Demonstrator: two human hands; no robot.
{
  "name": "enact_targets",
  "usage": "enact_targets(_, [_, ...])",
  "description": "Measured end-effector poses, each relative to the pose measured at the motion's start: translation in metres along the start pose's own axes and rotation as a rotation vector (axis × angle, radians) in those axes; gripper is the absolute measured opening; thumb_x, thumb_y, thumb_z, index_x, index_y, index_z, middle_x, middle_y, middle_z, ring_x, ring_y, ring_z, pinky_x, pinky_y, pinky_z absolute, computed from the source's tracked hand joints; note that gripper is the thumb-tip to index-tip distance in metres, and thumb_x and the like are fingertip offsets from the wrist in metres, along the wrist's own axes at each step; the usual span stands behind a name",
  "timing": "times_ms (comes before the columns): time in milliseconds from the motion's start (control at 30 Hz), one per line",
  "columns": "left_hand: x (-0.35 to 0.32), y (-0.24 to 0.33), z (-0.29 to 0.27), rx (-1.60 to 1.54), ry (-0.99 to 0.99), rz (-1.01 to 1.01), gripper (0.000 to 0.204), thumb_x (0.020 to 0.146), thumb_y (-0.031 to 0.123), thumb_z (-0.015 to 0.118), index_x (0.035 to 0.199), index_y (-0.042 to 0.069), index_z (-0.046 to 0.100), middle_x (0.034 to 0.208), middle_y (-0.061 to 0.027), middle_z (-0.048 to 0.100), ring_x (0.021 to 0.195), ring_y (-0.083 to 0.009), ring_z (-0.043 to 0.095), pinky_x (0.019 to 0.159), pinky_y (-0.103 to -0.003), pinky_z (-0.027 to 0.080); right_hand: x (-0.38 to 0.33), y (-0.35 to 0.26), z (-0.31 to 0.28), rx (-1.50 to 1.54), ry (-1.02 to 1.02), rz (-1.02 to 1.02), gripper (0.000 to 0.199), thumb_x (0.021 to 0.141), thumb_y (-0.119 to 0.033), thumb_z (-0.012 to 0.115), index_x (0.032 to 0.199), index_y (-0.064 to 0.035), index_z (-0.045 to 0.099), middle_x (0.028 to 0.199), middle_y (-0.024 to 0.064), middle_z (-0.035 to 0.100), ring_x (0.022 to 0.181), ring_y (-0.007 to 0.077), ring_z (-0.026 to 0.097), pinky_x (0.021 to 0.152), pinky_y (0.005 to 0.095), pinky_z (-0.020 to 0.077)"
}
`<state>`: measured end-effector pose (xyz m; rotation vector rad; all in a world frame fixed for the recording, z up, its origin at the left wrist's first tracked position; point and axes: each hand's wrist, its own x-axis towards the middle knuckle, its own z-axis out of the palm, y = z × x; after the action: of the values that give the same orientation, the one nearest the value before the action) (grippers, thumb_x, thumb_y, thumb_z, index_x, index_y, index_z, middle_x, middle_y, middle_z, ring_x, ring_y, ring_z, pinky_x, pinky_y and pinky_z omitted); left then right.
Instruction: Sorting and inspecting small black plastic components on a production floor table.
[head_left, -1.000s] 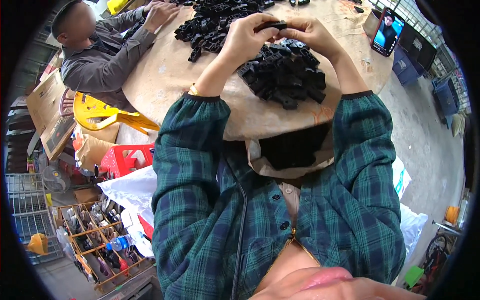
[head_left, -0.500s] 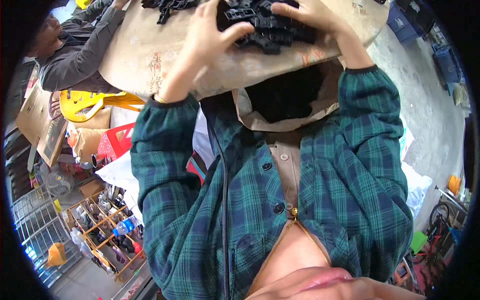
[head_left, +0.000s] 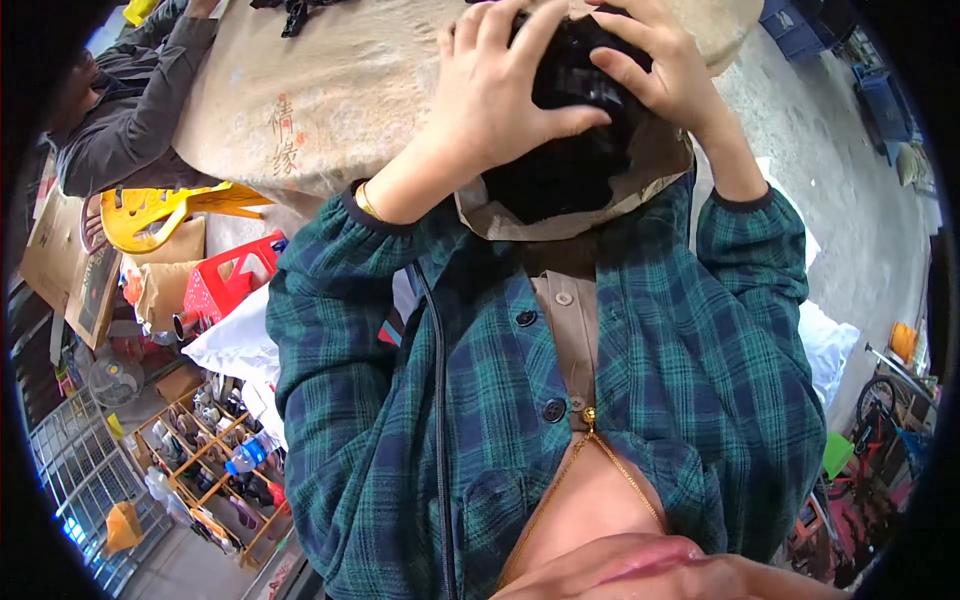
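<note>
glossy black plastic parts, matt rough cardboard tabletop, yellow plastic stool

A co-worker's grey sleeve lay along the table, with a yellow stool and red stool below, and what looked like a shoe rack.

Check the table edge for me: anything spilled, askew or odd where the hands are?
Nothing looks spilled. Both the left hand and the right hand cup a heap of black parts at the table edge, right above an open brown bag with more black parts inside. A few loose parts lie farther off.
</note>
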<state>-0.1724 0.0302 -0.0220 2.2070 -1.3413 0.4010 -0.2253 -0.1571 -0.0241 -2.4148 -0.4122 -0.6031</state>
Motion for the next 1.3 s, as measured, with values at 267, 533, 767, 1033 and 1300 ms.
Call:
enact_targets(267, [-0.026, -0.004, 0.022, -0.048, -0.057, 0.365, 0.078, 0.049, 0.040, 0.074, 0.118, 0.018, 0.047, 0.116, -0.0064, 0.045, 0.107, -0.0265, 0.042, 0.088, -0.044, 0.033, -0.060, 0.000, 0.019, -0.194, 0.080, -0.175, 0.056, 0.067, -0.026, 0.069, 0.115, -0.0044, 0.052, 0.123, 0.0159, 0.045, 0.112, 0.0347, 0.044, 0.092, 0.0423, 0.0360])
enact_targets(533, [-0.037, -0.003, 0.017, 0.064, -0.177, 0.784, 0.027, 0.068, 0.019, 0.055, 0.092, 0.008, 0.054, 0.091, -0.0036, 0.053, 0.097, -0.0195, 0.049, 0.096, -0.041, 0.033, -0.097, -0.017, 0.018, -0.119, -0.002, -0.089, 0.045, 0.063, -0.005, 0.069, 0.106, -0.0028, 0.056, 0.121, 0.0171, 0.045, 0.107, 0.0345, 0.046, 0.089, 0.0403, 0.0393])
enact_targets(767, [0.006, -0.038, -0.018, -0.037, 0.051, 0.504, 0.021, 0.071, 0.019, 0.062, 0.080, 0.002, 0.055, 0.069, -0.0064, 0.051, 0.071, -0.0242, 0.051, 0.069, -0.035, 0.042, -0.063, -0.008, 0.008, 0.077, 0.160, -0.250, 0.014, 0.069, 0.001, 0.063, 0.082, -0.0017, 0.060, 0.081, 0.0124, 0.061, 0.072, 0.0268, 0.059, 0.063, 0.0329, 0.0475])
enact_targets(1033, [0.066, -0.109, 0.024, -0.213, -0.014, -0.236, 0.042, 0.080, 0.029, 0.055, 0.108, -0.002, 0.051, 0.097, -0.0199, 0.054, 0.092, -0.0339, 0.050, 0.086, -0.038, 0.039, 0.074, 0.052, 0.057, 0.459, 0.104, 0.268, 0.044, 0.082, -0.036, 0.057, 0.110, -0.0033, 0.054, 0.106, 0.0152, 0.054, 0.100, 0.0266, 0.051, 0.086, 0.0336, 0.0392])
enact_targets(1300, [0.016, -0.036, 0.004, -0.532, 0.252, 0.460, 0.031, 0.085, 0.013, 0.044, 0.112, -0.003, 0.043, 0.108, -0.0210, 0.048, 0.103, -0.0274, 0.046, 0.087, -0.034, 0.038, 0.041, 0.001, 0.033, 0.314, -0.043, -0.054, 0.057, 0.074, -0.031, 0.066, 0.118, -0.0006, 0.046, 0.103, 0.0160, 0.056, 0.095, 0.0271, 0.054, 0.083, 0.0345, 0.0423])
